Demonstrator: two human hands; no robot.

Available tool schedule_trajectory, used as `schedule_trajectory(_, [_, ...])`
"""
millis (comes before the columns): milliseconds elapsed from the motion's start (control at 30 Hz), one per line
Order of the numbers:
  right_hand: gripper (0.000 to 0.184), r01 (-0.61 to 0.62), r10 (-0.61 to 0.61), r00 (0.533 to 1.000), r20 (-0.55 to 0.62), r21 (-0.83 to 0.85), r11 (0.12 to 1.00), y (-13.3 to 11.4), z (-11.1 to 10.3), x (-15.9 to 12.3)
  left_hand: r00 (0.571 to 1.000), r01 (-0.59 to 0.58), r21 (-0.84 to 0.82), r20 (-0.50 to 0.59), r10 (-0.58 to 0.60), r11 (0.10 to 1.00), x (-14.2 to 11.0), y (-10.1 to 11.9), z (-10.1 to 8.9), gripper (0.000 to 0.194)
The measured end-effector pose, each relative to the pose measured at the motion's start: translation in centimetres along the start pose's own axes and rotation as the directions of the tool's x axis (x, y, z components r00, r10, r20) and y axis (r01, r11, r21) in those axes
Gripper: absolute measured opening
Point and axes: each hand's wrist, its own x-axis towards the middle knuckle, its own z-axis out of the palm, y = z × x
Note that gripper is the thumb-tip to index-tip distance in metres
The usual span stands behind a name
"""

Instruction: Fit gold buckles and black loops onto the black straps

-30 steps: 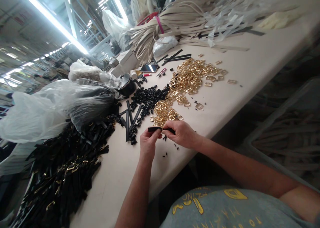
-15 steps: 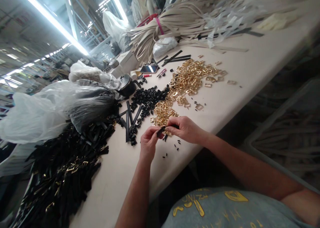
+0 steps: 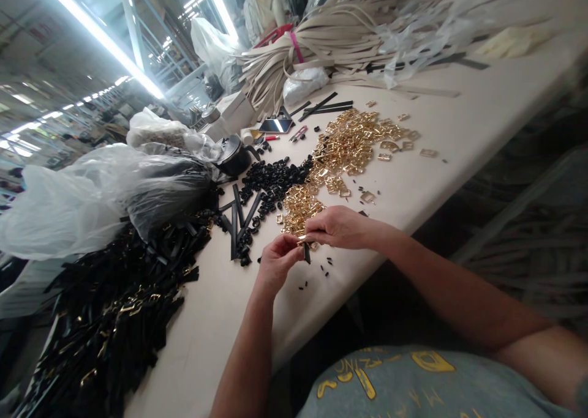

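Observation:
Close to the table's near edge, my left hand (image 3: pixel 278 260) pinches a short black strap (image 3: pixel 307 254), whose end hangs below the fingertips. Against it, my right hand (image 3: pixel 340 227) has its fingers closed at a gold buckle (image 3: pixel 302 238). The fingers hide most of the strap and part of the buckle, so how they are joined is unclear. Just beyond the hands lies a heap of gold buckles (image 3: pixel 346 142). Left of that heap is a pile of small black loops (image 3: pixel 275 179). Several tiny black pieces (image 3: pixel 327 268) are scattered near my right wrist.
Finished-looking black straps with gold buckles (image 3: pixel 124 308) pile up at the left. Behind them are plastic bags (image 3: pixel 92 191) and a dark lidded pot (image 3: pixel 233 156). A phone (image 3: pixel 275 126), loose black strips (image 3: pixel 236 222) and beige straps (image 3: pixel 331 35) lie farther off. A person (image 3: pixel 264 11) is at the back.
The black strap, earlier slanting up between my hands, now hangs down, with a gold buckle showing at the fingertips. My right hand has turned and risen slightly.

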Motion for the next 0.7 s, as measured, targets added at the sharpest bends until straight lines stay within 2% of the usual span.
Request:
schedule_trajectory(200, [0.025, 0.107, -0.12, 0.992, -0.041, -0.237, 0.966, -0.3, 0.5, 1.9, 0.997, 0.001, 0.111, -0.077, 0.007, 0.994, 0.4, -0.2, -0.5, 0.028])
schedule_trajectory(300, [0.026, 0.131, -0.182, 0.96, -0.213, -0.235, 0.963, -0.6, 0.7, 2.1, 0.986, -0.014, -0.003, -0.169, 0.014, 1.0, 0.7, -0.4, -0.8, 0.028])
schedule_trajectory(367, [0.024, 0.075, -0.135, 0.913, -0.386, -0.166, 0.983, -0.8, 1.1, 1.8, 0.976, -0.038, -0.117, -0.218, 0.011, 0.992, 0.8, -0.5, -0.8, 0.029])
schedule_trajectory(433, [0.023, 0.006, -0.036, 0.876, -0.48, -0.064, 0.998, -0.9, 1.8, 1.2, 0.969, -0.075, -0.214, -0.246, 0.02, 0.974, 1.0, -0.6, -0.7, 0.031])
schedule_trajectory(600, [0.022, -0.016, 0.088, 0.927, -0.364, 0.197, 0.98, -0.9, 4.1, 0.5, 0.969, -0.106, -0.306, -0.246, 0.029, 0.946, 0.9, -0.7, -0.1, 0.03])
schedule_trajectory(700, [0.025, 0.004, 0.139, 0.926, -0.35, 0.377, 0.926, -0.9, 4.8, 0.7, 0.979, -0.075, -0.276, -0.201, 0.018, 0.958, 0.7, -0.8, 0.2, 0.027])
